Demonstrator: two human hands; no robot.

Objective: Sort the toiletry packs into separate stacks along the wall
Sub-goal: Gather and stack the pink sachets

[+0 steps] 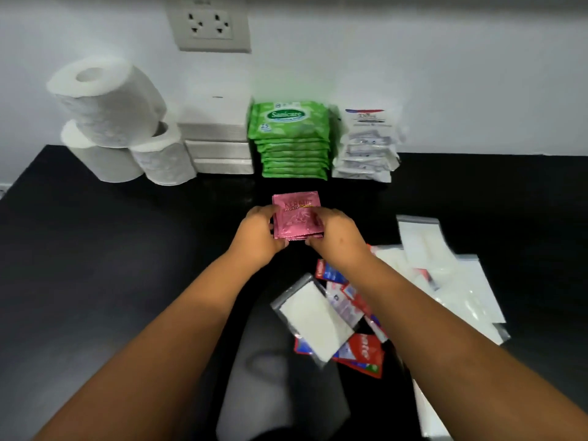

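A black table (pixel 95 249) carried toilet rolls (pixel 117 122) at ten o'clock, white boxes (pixel 219 135), green packs (pixel 292 144) and white packs (pixel 366 148) at twelve, loose sachets (pixel 356 319) at four.

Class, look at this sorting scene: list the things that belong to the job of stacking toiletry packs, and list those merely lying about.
Part of the job:
left hand and right hand, gripping the pink sachets
green wipes stack
white pack stack
red sachets
clear bags

Just there:
toilet rolls
white boxes
wall socket
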